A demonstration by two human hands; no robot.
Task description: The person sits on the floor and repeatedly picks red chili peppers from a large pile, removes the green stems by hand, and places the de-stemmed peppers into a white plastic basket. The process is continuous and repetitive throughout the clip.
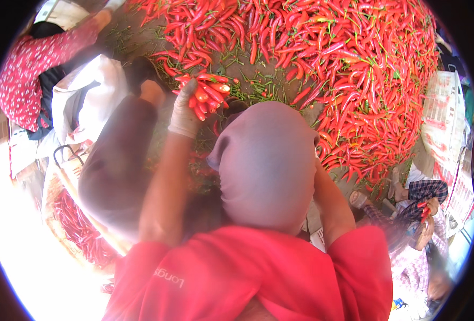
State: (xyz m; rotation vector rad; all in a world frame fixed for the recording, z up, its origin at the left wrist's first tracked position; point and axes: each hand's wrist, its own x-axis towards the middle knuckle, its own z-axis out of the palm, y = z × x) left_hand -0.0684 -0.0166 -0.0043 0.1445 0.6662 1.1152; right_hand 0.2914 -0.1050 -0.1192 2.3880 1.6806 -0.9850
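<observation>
My left hand [186, 106], in a pale glove, grips a bunch of red chilli peppers [205, 95]. Their blunt ends face right, and most that I can make out bear no stems. Just beyond the bunch, loose green chilli stems [257, 87] litter the brown ground. My right forearm [333, 196] runs down behind my raised knee [267, 160] in greyish cloth, which hides the right hand. A large heap of red chillies [361, 80], many with green stems, spreads in front of me and to the right.
At the left, a container of red chillies [80, 230] stands beside my other leg [116, 172]. A person in a patterned red sleeve [48, 64] sits at the upper left. Another person's hands [427, 224] hold chillies at the lower right. White woven sacks [441, 116] border the heap.
</observation>
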